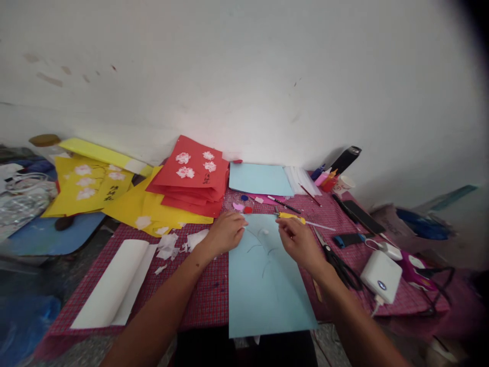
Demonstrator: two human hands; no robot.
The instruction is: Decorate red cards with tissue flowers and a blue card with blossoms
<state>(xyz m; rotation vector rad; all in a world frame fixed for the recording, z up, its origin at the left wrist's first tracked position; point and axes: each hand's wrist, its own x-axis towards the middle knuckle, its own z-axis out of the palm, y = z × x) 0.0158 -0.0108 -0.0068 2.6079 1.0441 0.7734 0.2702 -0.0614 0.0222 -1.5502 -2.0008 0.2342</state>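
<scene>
A light blue sheet of paper (267, 300) lies in front of me, its near end past the table's front edge. Thin dark branch-like lines and a small white piece show on its upper part. My left hand (227, 233) is closed at the sheet's far left corner, thumb and fingers pinched on it. At the far right corner my right hand (300, 239) is closed on the paper too, fingers curled. Just beyond the right hand lies a yellow-handled tool (292, 218). Torn white paper scraps (168, 245) lie left of my left hand.
Red sheets (164, 178) and yellow sheets (91, 178) with white-pink flowers are stacked on the left. More blue sheets (260, 178) lie at the back. Black scissors (338, 262), a white power bank (382, 275) and paint bottles (328, 181) stand or lie right. A folded white paper (110, 285) lies left.
</scene>
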